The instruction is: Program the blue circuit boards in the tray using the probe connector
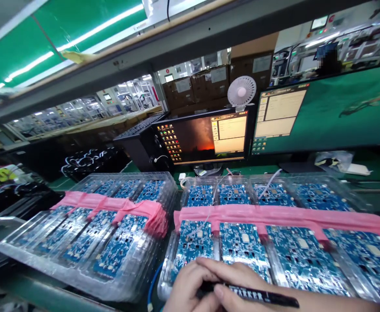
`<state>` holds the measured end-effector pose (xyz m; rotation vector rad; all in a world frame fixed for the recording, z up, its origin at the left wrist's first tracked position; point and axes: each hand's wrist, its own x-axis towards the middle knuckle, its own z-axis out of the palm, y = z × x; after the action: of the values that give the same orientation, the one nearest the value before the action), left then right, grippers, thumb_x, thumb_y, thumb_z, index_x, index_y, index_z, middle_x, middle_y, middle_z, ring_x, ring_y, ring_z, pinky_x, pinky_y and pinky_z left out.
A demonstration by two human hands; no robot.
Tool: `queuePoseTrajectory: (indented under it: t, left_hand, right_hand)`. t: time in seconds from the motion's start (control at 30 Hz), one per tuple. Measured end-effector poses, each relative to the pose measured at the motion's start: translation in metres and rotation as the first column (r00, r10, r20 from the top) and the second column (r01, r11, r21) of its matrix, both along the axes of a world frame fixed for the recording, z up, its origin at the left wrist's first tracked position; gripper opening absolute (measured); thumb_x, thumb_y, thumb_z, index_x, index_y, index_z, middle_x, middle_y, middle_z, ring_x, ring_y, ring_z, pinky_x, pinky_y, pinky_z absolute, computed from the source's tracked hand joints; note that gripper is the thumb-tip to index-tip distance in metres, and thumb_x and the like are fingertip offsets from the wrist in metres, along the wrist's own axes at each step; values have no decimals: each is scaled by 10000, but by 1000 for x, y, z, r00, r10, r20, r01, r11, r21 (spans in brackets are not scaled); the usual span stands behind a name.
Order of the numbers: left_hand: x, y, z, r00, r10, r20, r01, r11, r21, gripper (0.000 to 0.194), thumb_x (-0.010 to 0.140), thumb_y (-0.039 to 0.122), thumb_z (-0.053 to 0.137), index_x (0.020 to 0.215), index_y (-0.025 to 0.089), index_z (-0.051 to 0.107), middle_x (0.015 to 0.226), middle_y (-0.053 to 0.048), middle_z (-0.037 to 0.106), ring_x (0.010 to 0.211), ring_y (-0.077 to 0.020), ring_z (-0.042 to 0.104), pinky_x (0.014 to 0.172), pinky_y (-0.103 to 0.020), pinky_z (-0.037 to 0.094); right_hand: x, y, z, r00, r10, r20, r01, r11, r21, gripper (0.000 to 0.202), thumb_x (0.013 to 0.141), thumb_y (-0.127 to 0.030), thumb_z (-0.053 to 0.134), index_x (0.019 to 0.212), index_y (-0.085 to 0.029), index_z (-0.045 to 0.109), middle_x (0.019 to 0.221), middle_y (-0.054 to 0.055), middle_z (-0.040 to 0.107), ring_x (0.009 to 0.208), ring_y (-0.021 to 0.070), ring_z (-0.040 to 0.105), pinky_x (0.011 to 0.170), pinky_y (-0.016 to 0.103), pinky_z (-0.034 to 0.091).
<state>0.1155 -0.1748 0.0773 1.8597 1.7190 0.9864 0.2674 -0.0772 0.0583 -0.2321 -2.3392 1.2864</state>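
Observation:
A black marker (263, 296) with white lettering lies between my two hands at the bottom of the view. My right hand (238, 275) reaches in from the right, closed on the marker, whose exposed end runs back over the wrist. Against it rests my left hand (185, 286), its fingers curled round the marker's other end, which is mostly hidden. Just beyond the hands is a clear plastic tray (168, 271) holding several blue circuit boards (242, 242). A pink strip (258, 213) crosses this tray between its two rows of boards.
To the left stands a stack of similar clear trays (125, 286) with blue boards and pink strips. Behind are a lit monitor (190, 141), a larger monitor (346, 112), a black computer case (138, 147) and a small fan (241, 91). A blue cable (152, 284) runs between the trays.

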Motion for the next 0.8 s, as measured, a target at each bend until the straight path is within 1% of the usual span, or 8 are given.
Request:
queuePoseTrajectory:
  t: [0.03, 0.1, 0.17, 0.23, 0.3, 0.4, 0.5, 0.8]
  left_hand:
    - [-8, 4, 6, 997, 4, -82, -2, 1000, 28, 165, 762, 319, 530, 896, 231, 567, 934, -41, 606, 869, -185, 554, 786, -292, 442]
    - [-26, 13, 11, 966, 114, -233, -96, 992, 87, 249, 751, 312, 538, 978, 211, 533, 991, -69, 585, 928, -210, 532, 820, -339, 429]
    - [-43, 24, 7, 883, 227, -411, -199, 974, 112, 332, 719, 318, 575, 1018, 186, 519, 1015, -94, 579, 966, -245, 514, 849, -403, 405]
    - [-54, 35, -3, 786, 206, -583, -202, 977, 73, 380, 666, 298, 627, 1014, 173, 539, 1030, -101, 585, 1002, -281, 494, 883, -461, 364]
    - [-58, 43, -12, 706, 193, -681, -232, 972, 34, 317, 662, 265, 623, 957, 161, 572, 978, -96, 611, 996, -292, 500, 889, -485, 346]
    - [-57, 52, -18, 649, 202, -734, -296, 955, 1, 87, 724, 201, 536, 770, 161, 598, 814, -67, 638, 909, -252, 543, 874, -460, 356]
    - [-53, 55, -17, 617, 188, -764, -300, 954, -8, 145, 760, 157, 465, 666, 167, 575, 732, -46, 626, 841, -219, 556, 882, -444, 338]
    - [-47, 57, -21, 547, 187, -816, -308, 951, 11, 209, 792, 117, 365, 741, 158, 564, 800, -75, 632, 898, -224, 555, 886, -443, 321]
  right_hand:
    - [-5, 3, -1, 1000, 1, 24, -3, 998, 68, 512, 817, -368, 317, 1308, -225, 311, 893, 31, 584, 706, 145, 567, 602, 196, 451]
    - [-15, 8, -2, 991, -87, 105, 56, 961, 271, 506, 778, -333, 350, 1268, -205, 360, 785, 40, 582, 653, 172, 550, 599, 248, 432]
    - [-24, 14, -2, 972, -154, 175, 53, 876, 479, 409, 738, -299, 419, 1129, -196, 477, 733, 47, 565, 663, 194, 523, 654, 302, 403]
    - [-29, 20, -5, 967, -133, 216, -18, 814, 580, 278, 720, -287, 476, 975, -191, 533, 715, 42, 551, 699, 193, 498, 720, 326, 365]
    - [-33, 25, -15, 969, -64, 238, -101, 779, 619, 212, 720, -317, 529, 889, -189, 538, 696, 29, 540, 734, 181, 478, 771, 321, 331]
    - [-37, 27, -34, 970, -8, 241, -166, 704, 691, 277, 720, -420, 586, 867, -192, 534, 674, 25, 531, 755, 178, 456, 830, 331, 289]
    - [-40, 26, -42, 972, 1, 234, -179, 647, 741, 311, 740, -480, 574, 853, -193, 536, 655, 24, 533, 706, 168, 450, 867, 344, 262]
    - [-41, 20, -24, 941, -51, 334, -211, 682, 700, 285, 712, -450, 567, 770, -171, 564, 599, 35, 548, 655, 171, 476, 933, 373, 193]
